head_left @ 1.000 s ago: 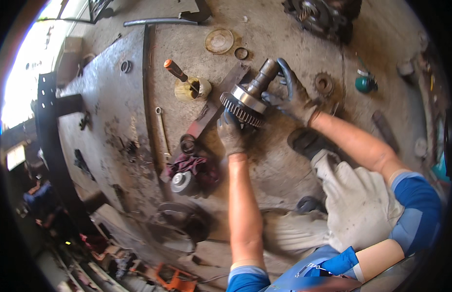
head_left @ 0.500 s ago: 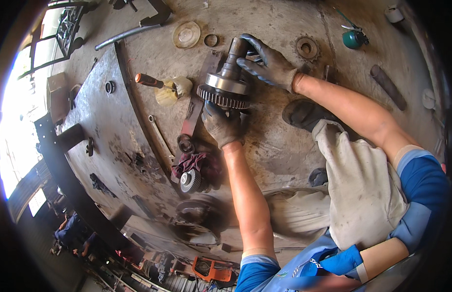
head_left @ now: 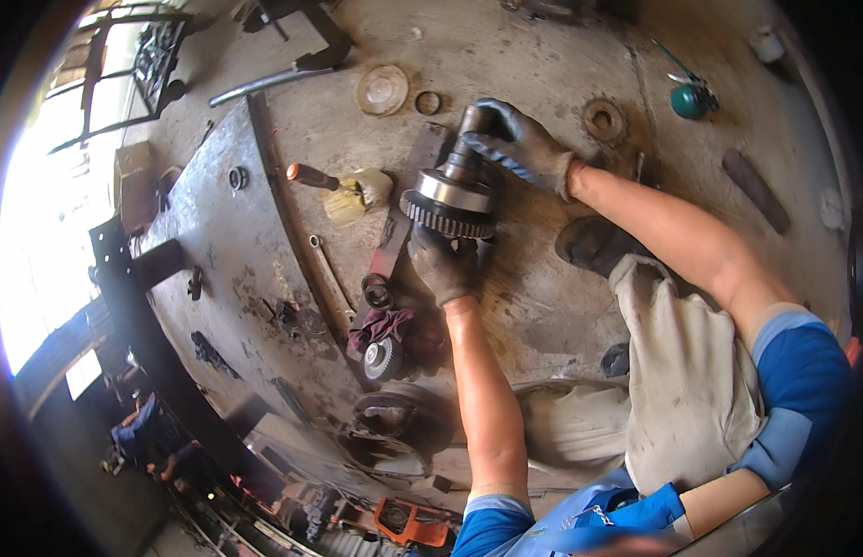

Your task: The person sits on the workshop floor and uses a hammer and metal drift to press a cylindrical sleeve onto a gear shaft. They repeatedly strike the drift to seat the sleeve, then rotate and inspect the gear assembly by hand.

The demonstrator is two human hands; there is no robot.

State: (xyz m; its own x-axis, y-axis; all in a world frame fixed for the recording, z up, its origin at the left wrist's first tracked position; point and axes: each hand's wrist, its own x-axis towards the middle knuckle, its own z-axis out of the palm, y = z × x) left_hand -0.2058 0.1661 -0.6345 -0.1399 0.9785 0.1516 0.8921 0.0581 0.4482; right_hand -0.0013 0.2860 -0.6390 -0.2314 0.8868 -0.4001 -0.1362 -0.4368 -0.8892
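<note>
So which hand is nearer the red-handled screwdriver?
Left. The left hand grips the gear shaft below its toothed ring, closer to the screwdriver; the right hand holds the shaft's far end, farther away.

The left hand (head_left: 447,265) is hiding the near teeth of the gear shaft (head_left: 454,190) (gloved fingers (head_left: 492,148) are covering its far tip).

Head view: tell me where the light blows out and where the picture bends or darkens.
Head view: daylight blows out the left edge beside the metal frame; straight edges bow toward the rim and the corners go black; the middle is evenly lit and sharp, so the gear shaft, left hand and right hand read clearly.
</note>
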